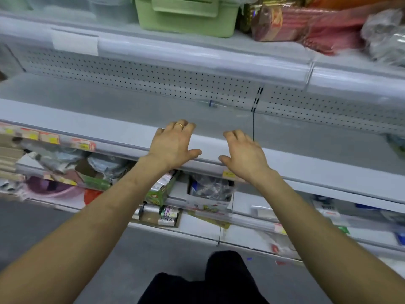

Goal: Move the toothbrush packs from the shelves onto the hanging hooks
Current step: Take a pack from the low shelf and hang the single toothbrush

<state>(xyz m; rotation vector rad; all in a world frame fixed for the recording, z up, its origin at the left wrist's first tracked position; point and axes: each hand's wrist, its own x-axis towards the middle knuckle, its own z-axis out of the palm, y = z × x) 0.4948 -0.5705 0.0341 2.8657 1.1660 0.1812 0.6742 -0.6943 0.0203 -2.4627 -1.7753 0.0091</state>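
Toothbrush packs: none in my hands, none hung that I can see.

Nearest me, my dark trousers [219, 281] over grey floor [43, 227]. Next up, lower shelves [252, 202] crowded with mixed goods (boxes, bags, rolls); nothing there I can read as a toothbrush.

Left hand [173, 145] and right hand [245, 154] lie palm-down on the front lip of the middle shelf [109, 110]. Fingers are spread and slightly bent, holding nothing, thumbs toward each other with a gap between.

On the deck beyond them, one small clear packet [213, 104] with a blue part lies at the back, just against the perforated back panel [153, 75]. Possibly a toothbrush pack — too blurred to confirm. It lies flat, long axis roughly left-right along the panel; which end is the head I cannot tell.

Farthest: top shelf with a green basket [186, 16] and red wrapped bundles [317, 25]. No hooks in view.

Judgement: only one possible pack left on this shelf, so this section is likely near its end — that packet remains to be picked up, carried over and hung.
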